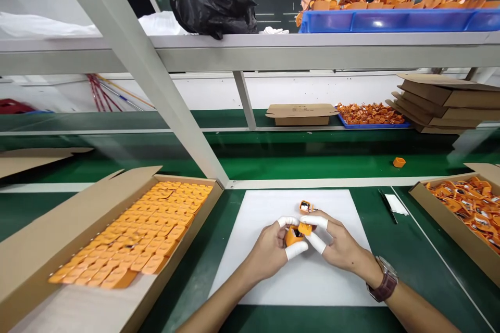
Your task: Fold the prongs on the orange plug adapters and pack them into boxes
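Above a white sheet (pixel 281 281) on the green bench, both my hands are closed on small orange plastic parts, with white covers on some fingertips. My left hand (pixel 269 247) grips an orange plastic housing (pixel 292 237) with something dark inside it. Pinched in my right hand (pixel 339 244) is a smaller orange plastic piece (pixel 305 229), held against or right beside the housing. Just beyond my fingers, another orange part (pixel 305 206) with a dark and white inside lies on the sheet, partly covered by my right hand.
At left, an open carton (pixel 219 192) holds rows of orange parts. Another carton (pixel 453 229) of loose orange pieces stands at right, near a black pen-like tool (pixel 387 206). A slanted metal post (pixel 175 104) and a shelf (pixel 273 54) with a blue tray (pixel 386 22) rise ahead.
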A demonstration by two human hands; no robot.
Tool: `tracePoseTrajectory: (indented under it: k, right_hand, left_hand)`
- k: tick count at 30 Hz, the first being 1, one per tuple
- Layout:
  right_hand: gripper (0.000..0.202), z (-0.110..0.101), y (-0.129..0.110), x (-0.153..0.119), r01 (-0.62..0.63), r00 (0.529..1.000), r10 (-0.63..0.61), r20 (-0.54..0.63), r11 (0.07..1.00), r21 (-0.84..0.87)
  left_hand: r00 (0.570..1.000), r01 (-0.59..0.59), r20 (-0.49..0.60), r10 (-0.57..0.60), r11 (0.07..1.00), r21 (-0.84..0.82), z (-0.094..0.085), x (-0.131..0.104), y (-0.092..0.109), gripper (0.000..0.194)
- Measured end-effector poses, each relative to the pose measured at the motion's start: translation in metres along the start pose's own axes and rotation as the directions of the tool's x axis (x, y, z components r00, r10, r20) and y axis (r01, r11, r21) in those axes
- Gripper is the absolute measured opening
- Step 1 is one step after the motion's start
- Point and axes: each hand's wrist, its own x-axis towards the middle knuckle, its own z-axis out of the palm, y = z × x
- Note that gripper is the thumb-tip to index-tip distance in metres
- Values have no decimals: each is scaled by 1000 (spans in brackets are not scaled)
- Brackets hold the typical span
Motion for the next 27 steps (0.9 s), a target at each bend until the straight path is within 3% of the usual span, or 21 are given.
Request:
tracePoseTrajectory:
  k: [6, 10, 14, 17, 21, 23, 27]
  right_hand:
    - [57, -2, 1, -3, -97, 995, 96, 41, 995, 12]
    - [50, 5, 8, -5, -29, 998, 29, -64, 1000, 10]
    - [45, 9, 10, -4, 13, 989, -11, -149, 1000, 10]
    - [49, 7, 6, 0, 60, 986, -58, -159, 998, 8]
    - [56, 4, 0, 1, 126, 988, -124, -94, 992, 11]
    - [58, 5, -2, 0, 82, 993, -79, -82, 996, 35]
    - [51, 10, -3, -5, -90, 990, 103, -97, 987, 136]
  left_hand:
    - [995, 94, 21, -92, 992, -89, -4, 3, -1, 48]
    - [999, 23, -27, -26, 994, -104, -6, 3, -9, 48]
    - [997, -70, -16, 69, 996, -52, -8, 2, -11, 33]
    - [1000, 17, 0, -17, 995, -99, -10, 2, -9, 30]
    - [987, 153, 80, -140, 970, -189, -13, 3, -11, 44]
    - [982, 169, 117, -149, 968, -187, -13, 3, -11, 47]
    - [994, 86, 80, -74, 984, -156, -10, 3, -6, 26]
